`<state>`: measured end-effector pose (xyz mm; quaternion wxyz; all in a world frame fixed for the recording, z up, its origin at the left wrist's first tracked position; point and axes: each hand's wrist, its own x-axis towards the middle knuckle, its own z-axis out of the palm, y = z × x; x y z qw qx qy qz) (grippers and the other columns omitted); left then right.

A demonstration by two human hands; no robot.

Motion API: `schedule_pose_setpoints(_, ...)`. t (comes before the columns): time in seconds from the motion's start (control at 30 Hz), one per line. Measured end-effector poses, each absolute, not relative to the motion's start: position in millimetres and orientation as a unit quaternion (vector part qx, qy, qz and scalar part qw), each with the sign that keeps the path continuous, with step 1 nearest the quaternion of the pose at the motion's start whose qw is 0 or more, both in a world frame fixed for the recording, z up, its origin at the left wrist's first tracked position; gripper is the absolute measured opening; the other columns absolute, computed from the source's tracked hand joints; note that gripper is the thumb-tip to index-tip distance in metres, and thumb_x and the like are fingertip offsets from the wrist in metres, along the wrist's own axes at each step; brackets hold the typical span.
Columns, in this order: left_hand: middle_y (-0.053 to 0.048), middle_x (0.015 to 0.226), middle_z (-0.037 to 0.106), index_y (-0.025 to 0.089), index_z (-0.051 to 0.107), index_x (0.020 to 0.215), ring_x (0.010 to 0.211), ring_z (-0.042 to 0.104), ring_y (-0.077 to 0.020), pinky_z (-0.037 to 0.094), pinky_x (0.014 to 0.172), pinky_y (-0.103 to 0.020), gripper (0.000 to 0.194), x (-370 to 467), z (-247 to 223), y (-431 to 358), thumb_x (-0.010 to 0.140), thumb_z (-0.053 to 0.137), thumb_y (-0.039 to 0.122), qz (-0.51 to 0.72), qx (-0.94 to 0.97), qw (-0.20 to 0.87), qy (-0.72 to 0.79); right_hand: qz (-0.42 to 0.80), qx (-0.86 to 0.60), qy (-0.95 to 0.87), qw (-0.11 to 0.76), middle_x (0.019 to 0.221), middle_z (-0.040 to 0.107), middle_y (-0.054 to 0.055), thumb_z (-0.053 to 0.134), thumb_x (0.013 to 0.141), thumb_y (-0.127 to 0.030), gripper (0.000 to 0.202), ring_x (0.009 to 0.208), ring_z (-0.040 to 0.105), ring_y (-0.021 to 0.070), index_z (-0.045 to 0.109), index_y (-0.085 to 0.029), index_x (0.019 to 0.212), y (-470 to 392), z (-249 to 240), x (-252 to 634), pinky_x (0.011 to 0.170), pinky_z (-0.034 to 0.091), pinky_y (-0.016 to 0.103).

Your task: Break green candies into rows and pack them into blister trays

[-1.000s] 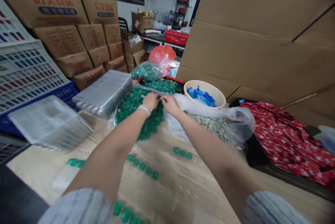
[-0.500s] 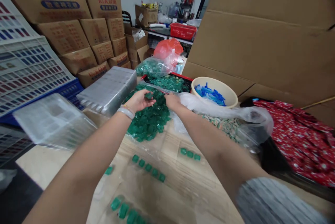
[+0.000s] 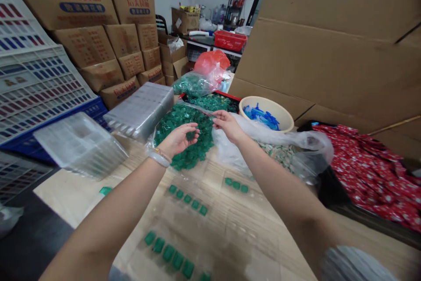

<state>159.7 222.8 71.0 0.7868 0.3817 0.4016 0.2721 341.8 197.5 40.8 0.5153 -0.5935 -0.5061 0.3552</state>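
Note:
Over the near left part of a heap of green pieces [image 3: 194, 151] is my left hand [image 3: 182, 139], its fingers curled; whether a piece lies within them is hard to make out. My right hand [image 3: 227, 125] is at the heap's right side, thumb and fingertips close together by the edge of a clear plastic bag [image 3: 200, 109]; what they hold is too small to tell. Clear trays lie flat on the wooden table [image 3: 138, 232]. They carry a row of green pieces [image 3: 169, 253] near the front, another row [image 3: 187, 199] in the middle and three pieces [image 3: 236, 185] at the right.
Stacked clear trays [image 3: 141, 108] and more trays [image 3: 80, 143] stand at the left beside crates [image 3: 42, 75]. A cream bowl [image 3: 286, 116] holds blue pieces. Red packets [image 3: 371, 171] fill a black tray at the right. Cardboard [image 3: 322, 53] rises behind.
My left hand has moved slightly right and nearer to me. My right hand has shifted right, its fingers now more visible. The view has shifted a little.

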Motion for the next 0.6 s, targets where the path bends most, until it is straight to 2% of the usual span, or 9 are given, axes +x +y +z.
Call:
schedule_pose_setpoints(0.1,0.000,0.070,0.057,0.017,0.053,0.097,0.054,0.052,-0.0070,0.039,0.046,-0.017,0.029,181.9,68.6,195.1,0.068,0.060,0.017,0.280,0.482,0.732,0.391,0.537,-0.497,-0.357,0.581,0.067,0.058,-0.003,0.059,0.069,-0.023,0.028,0.058,0.055,0.0094,0.056,-0.020,0.097,148.3,45.3,343.4,0.063,0.046,0.027)
schedule_pose_setpoints(0.2,0.001,0.068,0.055,0.016,0.056,0.094,0.047,0.045,-0.0050,0.036,0.045,-0.018,0.029,212.2,62.1,159.7,0.066,0.062,0.021,0.276,0.620,0.628,0.381,0.603,-0.467,-0.246,0.598,0.069,0.063,0.000,0.062,0.067,-0.017,0.022,0.063,0.059,0.0105,0.060,-0.017,0.089,95.9,45.5,348.9,0.069,0.047,0.029)
schedule_pose_setpoints(0.3,0.001,0.067,0.057,0.013,0.059,0.083,0.048,0.044,-0.0055,0.038,0.051,-0.020,0.017,238.6,52.7,119.5,0.067,0.056,0.018,0.243,0.696,0.571,0.361,0.608,-0.475,-0.198,0.604,0.068,0.065,0.001,0.065,0.064,-0.015,0.020,0.063,0.061,0.0116,0.061,-0.016,0.083,41.8,43.2,362.0,0.068,0.048,0.029)
schedule_pose_setpoints(0.43,0.001,0.062,0.056,0.013,0.058,0.077,0.055,0.048,-0.0090,0.040,0.057,-0.021,0.011,265.6,35.9,66.7,0.068,0.053,0.018,0.199,0.727,0.576,0.318,0.589,-0.507,-0.174,0.605,0.060,0.062,-0.001,0.071,0.059,-0.021,0.021,0.057,0.059,0.0106,0.060,-0.016,0.076,-27.0,35.4,378.3,0.061,0.048,0.026)
schedule_pose_setpoints(0.53,0.001,0.064,0.056,0.013,0.058,0.072,0.060,0.049,-0.0102,0.040,0.058,-0.022,0.007,279.3,23.3,39.1,0.069,0.053,0.019,0.178,0.758,0.548,0.304,0.552,-0.529,-0.154,0.626,0.057,0.058,-0.004,0.073,0.056,-0.029,0.027,0.049,0.052,0.0074,0.058,-0.017,0.074,-59.0,23.8,381.2,0.049,0.042,0.021)
schedule_pose_setpoints(0.6,0.000,0.066,0.057,0.014,0.057,0.073,0.058,0.049,-0.0097,0.040,0.056,-0.021,0.007,281.8,18.0,31.7,0.069,0.054,0.019,0.161,0.753,0.555,0.314,0.496,-0.558,-0.181,0.640,0.058,0.055,-0.005,0.070,0.058,-0.034,0.028,0.046,0.047,0.0060,0.057,-0.018,0.078,-66.4,13.2,381.3,0.045,0.037,0.019)
